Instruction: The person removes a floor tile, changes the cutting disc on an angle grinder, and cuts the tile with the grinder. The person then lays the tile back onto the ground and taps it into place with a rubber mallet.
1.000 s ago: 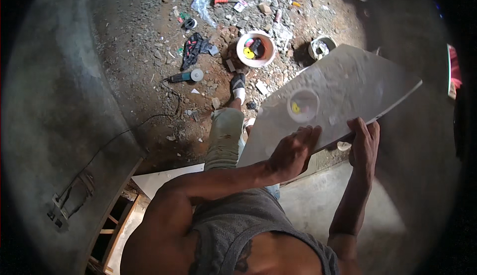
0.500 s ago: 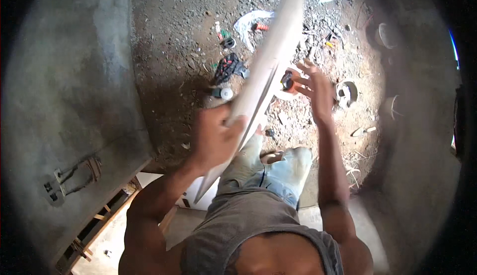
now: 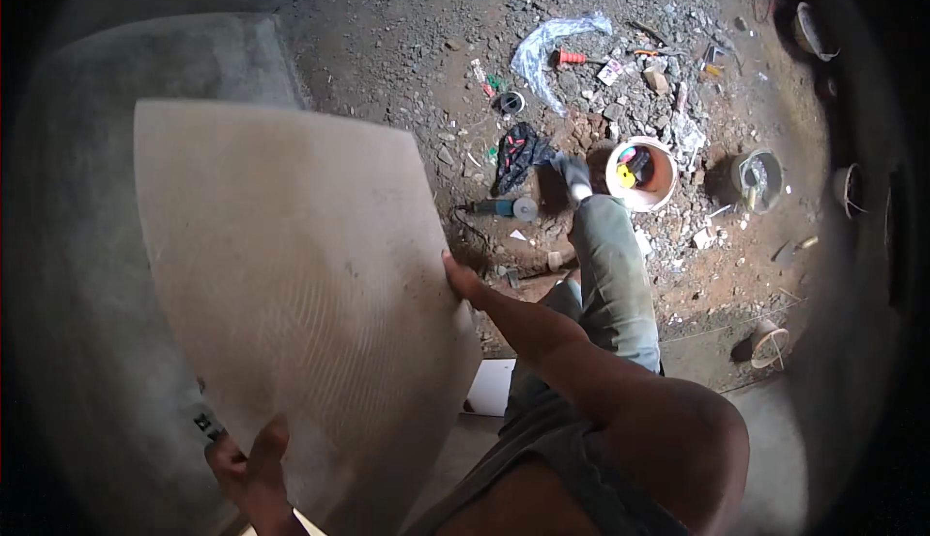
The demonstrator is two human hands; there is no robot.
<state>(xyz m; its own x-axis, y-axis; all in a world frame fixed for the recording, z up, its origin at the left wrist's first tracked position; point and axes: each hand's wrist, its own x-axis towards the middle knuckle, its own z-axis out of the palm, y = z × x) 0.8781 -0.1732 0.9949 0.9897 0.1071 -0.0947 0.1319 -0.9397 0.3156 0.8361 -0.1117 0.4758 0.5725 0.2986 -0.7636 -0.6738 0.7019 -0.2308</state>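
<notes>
Lg flat beige panel (image 3: 281,216), tilted, takes up left-centre of view, out to the person's left, w/ grey concrete (image 3: 228,61) behind it. Faint curved ridges mark the lower part of its face. L hand (image 3: 252,463) grips the bottom edge, thumb on the face, fingers mostly hidden. R hand (image 3: 465,284) holds the R edge approx halfway up, arm reaching across the body; can't tell how its hidden fingers sit. To R of panel: rubble-strewn floor (image 3: 417,61) w/ angle grinder (image 3: 506,208), black plastic bag (image 3: 518,158) just above it, and white bucket (image 3: 663,163) w/ yellow & dark items inside, nr the person's foot (image 3: 573,173). Grey bucket (image 3: 775,182) stands further R; crumpled clear plastic sheet (image 3: 557,37) lies nr top.
</notes>
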